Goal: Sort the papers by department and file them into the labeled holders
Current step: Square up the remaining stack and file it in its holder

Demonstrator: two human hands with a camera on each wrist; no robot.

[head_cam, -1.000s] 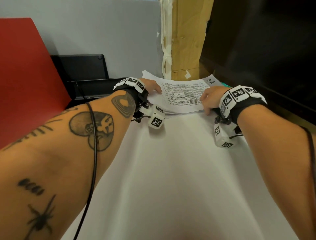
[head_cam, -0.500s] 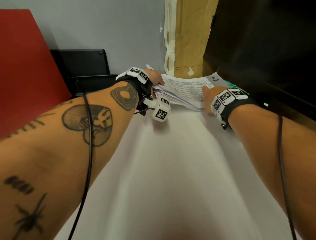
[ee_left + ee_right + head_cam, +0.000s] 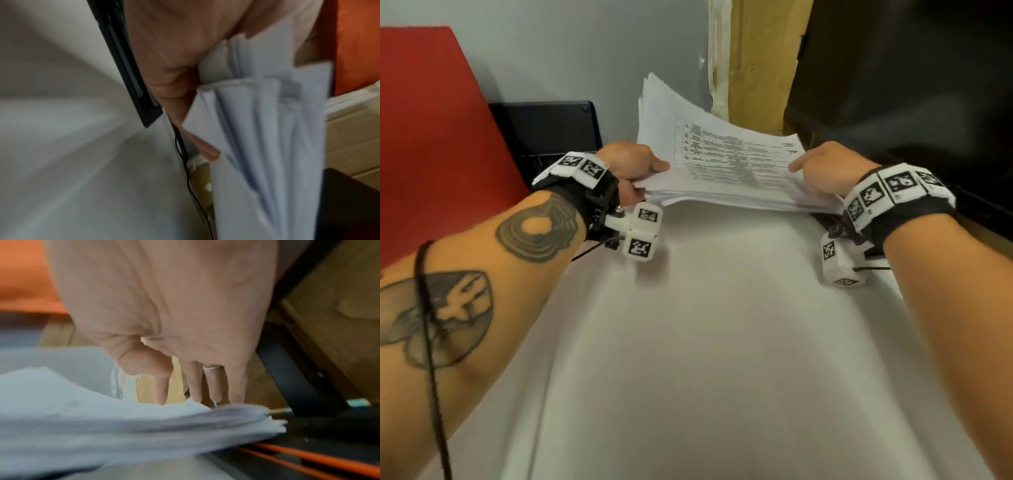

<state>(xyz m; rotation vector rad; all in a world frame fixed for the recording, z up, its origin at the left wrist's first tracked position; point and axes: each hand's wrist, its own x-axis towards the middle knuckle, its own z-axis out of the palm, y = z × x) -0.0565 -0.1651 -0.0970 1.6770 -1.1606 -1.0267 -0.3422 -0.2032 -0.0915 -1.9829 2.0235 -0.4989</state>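
A thick stack of printed papers (image 3: 722, 164) hangs just above the white table (image 3: 722, 342), its far left corner tipped up. My left hand (image 3: 647, 178) grips the stack's left edge, thumb on top and fingers (image 3: 207, 151) underneath the fanned sheets (image 3: 257, 129). My right hand (image 3: 811, 171) lies at the right edge, index finger stretched over the top sheet. In the right wrist view its fingers (image 3: 193, 386) run straight down behind the blurred stack (image 3: 102, 418), their tips hidden. A black holder (image 3: 551, 130) stands at the back left; no label shows.
A red board (image 3: 431, 137) leans along the left side. Taped cardboard (image 3: 756, 68) stands behind the papers. A dark shelf unit (image 3: 911, 102) runs along the right edge of the table. Orange cables (image 3: 308, 459) lie under the stack's right end.
The stack lay flat on the table a second ago. Both hands took it by its ends and raised it, and its far left corner now tilts up.
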